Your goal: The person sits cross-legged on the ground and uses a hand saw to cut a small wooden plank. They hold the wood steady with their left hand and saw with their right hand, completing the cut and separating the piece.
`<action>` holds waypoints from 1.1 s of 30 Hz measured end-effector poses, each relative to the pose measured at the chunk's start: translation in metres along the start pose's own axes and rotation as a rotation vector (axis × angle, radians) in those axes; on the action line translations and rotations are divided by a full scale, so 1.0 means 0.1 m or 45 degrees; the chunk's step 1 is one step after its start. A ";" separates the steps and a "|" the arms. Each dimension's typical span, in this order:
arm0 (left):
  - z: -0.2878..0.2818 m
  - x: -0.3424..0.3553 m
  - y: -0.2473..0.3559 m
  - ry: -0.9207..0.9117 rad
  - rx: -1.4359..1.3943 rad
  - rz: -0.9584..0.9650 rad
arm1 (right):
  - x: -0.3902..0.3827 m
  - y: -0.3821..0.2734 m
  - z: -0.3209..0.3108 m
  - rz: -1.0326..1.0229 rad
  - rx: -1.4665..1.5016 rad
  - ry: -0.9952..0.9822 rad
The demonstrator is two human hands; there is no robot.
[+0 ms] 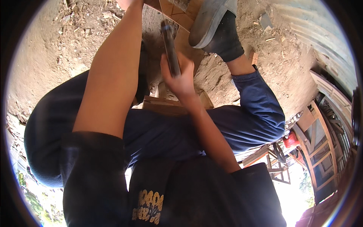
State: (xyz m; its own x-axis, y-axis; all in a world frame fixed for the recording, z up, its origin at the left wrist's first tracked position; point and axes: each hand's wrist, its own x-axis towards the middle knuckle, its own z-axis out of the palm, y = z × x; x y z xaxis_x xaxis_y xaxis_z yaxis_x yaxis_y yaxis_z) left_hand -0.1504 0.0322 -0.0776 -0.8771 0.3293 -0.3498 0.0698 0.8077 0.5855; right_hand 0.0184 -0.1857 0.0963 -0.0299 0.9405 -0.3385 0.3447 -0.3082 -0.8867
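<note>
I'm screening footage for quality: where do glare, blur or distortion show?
Head view: white glare burns out the lower right beside the dark shirt; the right hand gripping the dark handle looks slightly blurred; the pale ridged wall curves along the black round rim.

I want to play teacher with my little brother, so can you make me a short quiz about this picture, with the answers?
1. Pick one: the handle in the right hand is
A) yellow
B) red
C) dark

2. True or false: the shoe is darker than the sock.

3. Fill in the blank: the left hand is mostly cut off by the ____ edge of the picture.

Key: 1. C; 2. False, the shoe is grey and the sock is black; 3. top.
</note>
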 end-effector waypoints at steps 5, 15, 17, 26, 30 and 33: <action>0.06 0.09 -0.08 0.094 -0.037 0.098 | -0.53 0.33 -0.22 -0.191 -0.119 0.041; 0.02 0.03 -0.04 0.061 0.050 0.021 | -0.52 0.21 -0.21 -0.185 -0.111 0.033; 0.05 0.05 -0.05 0.100 0.032 0.057 | -0.49 0.28 -0.21 -0.187 -0.067 0.039; 0.09 0.14 -0.15 0.157 -0.031 0.178 | -0.46 0.26 -0.11 -0.186 -0.142 0.038; 0.09 0.12 -0.15 0.075 -0.004 0.123 | -0.42 0.28 -0.11 -0.123 0.015 0.066; -0.01 0.04 -0.04 0.009 -0.039 0.121 | 0.13 0.07 -0.02 0.043 0.072 -0.031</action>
State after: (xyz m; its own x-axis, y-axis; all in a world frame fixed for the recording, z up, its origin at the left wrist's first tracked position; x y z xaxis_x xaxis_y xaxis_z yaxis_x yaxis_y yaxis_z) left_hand -0.1545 0.0299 -0.0808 -0.8706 0.3999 -0.2866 0.1382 0.7579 0.6376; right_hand 0.0223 -0.1757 0.0866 -0.0425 0.9258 -0.3756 0.2922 -0.3480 -0.8908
